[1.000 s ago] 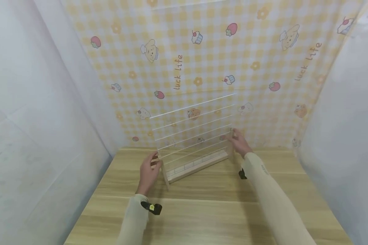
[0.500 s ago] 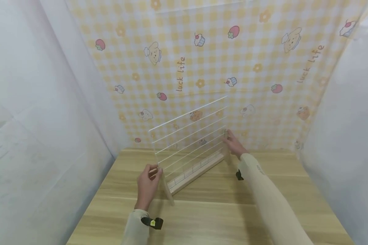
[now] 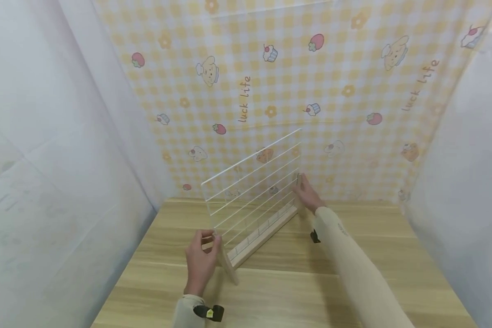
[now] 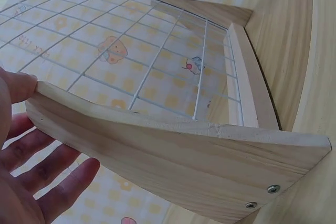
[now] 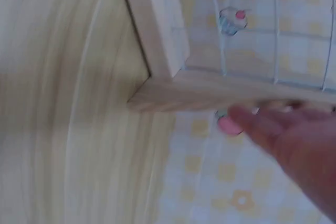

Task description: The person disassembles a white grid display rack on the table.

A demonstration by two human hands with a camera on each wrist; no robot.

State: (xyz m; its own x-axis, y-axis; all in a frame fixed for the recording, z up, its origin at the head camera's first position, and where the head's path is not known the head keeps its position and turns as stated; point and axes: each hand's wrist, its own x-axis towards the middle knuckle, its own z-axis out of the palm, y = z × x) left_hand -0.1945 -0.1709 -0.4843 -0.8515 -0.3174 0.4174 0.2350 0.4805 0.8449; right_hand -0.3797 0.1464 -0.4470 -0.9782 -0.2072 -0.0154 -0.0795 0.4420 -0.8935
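Note:
A white wire grid rack (image 3: 252,193) with pale wooden side panels and a wooden bottom rail (image 3: 264,237) stands slanted across the table, its left end nearer me. My left hand (image 3: 202,259) pinches the upper end of the near side panel (image 4: 157,153). In the left wrist view, its thumb lies on the panel's edge and the other fingers are spread below. My right hand (image 3: 307,193) holds the upper part of the far side panel (image 5: 210,90); its fingertips are right at the panel's edge in the blurred right wrist view. Two screw heads show on the near panel's outer face.
The rack stands on a wood-grain table (image 3: 279,291). Behind it rises a yellow checked cloth (image 3: 287,82) printed with cupcakes and strawberries. White sheets (image 3: 65,150) hang on both sides. A small black device is strapped to each wrist.
The rack has turned, its left end coming toward me and its right end shifting slightly left. Both hands have moved with it, keeping hold of the side panels. The head view has shifted slightly.

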